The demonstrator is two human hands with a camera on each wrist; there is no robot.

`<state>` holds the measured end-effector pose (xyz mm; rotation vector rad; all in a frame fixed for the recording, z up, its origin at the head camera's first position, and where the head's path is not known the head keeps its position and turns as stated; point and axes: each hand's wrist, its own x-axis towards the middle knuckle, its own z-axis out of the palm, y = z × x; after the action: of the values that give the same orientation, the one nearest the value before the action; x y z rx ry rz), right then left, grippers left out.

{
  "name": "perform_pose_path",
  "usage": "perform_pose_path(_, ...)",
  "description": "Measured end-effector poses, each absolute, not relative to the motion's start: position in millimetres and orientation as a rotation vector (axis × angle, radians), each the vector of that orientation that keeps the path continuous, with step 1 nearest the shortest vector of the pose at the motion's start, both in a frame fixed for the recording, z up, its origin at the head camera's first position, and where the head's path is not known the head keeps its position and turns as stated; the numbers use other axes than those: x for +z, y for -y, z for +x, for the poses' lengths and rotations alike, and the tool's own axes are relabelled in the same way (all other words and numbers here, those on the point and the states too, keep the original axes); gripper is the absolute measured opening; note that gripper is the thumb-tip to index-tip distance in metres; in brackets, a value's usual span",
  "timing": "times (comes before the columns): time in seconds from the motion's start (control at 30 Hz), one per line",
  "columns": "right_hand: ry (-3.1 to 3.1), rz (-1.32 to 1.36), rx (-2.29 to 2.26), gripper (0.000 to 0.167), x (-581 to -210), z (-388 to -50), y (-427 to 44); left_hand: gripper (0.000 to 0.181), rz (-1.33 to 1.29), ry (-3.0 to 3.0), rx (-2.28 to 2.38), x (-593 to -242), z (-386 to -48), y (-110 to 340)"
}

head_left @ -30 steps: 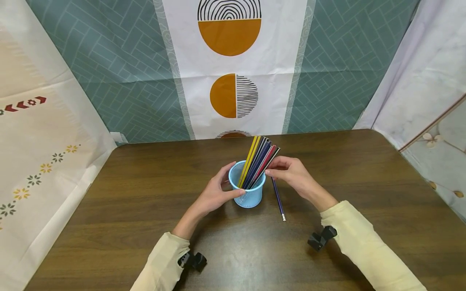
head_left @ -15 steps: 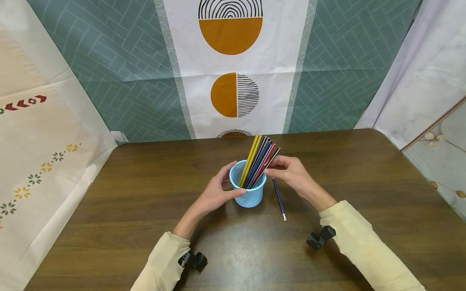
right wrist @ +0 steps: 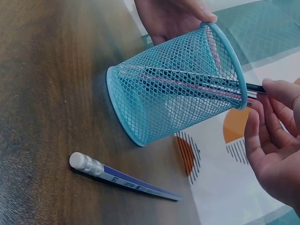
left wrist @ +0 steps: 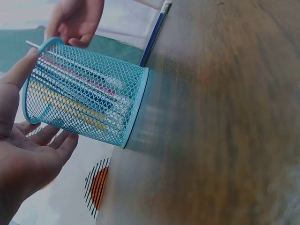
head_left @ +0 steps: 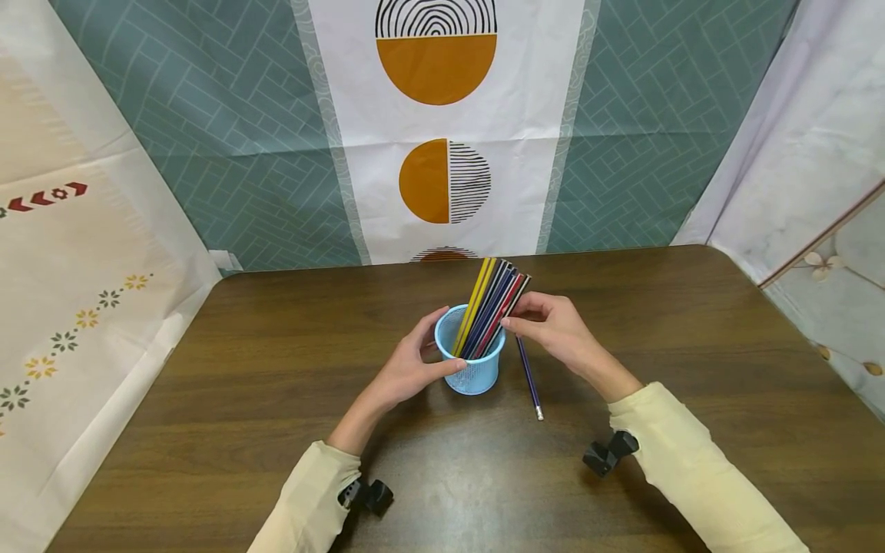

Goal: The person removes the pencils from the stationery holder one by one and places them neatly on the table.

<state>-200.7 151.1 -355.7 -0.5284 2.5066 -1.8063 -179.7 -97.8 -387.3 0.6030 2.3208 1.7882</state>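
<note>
A light blue mesh pencil cup [head_left: 475, 379] stands upright on the table, holding a leaning bunch of pencils [head_left: 484, 307] in yellow, dark blue, red and black. My left hand [head_left: 406, 370] grips the cup from the left, thumb on the near rim and fingers round the far side. At the right rim my right hand [head_left: 556, 332] pinches a black pencil [right wrist: 256, 87] between thumb and fingers, its lower part inside the cup. Just right of the cup lies a loose blue pencil [head_left: 530, 380], its white eraser end towards me.
The brown wooden table [head_left: 276, 369] extends to both sides and in front. Behind it hangs a patterned cloth [head_left: 242, 138], with pale cloths at left and right. A small black device [head_left: 366, 495] sits at each wrist.
The top of the black pencil has shifted slightly up and left, nearer the bunch, with my right hand. My left hand and the cup hold their place.
</note>
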Motion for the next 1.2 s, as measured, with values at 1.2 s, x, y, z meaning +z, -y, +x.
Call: perform_pose_path(1.2,-2.677,-0.885,-1.924,0.014,-331,-187,-135,0.081,0.596,-2.332,1.781,-387,-179,98)
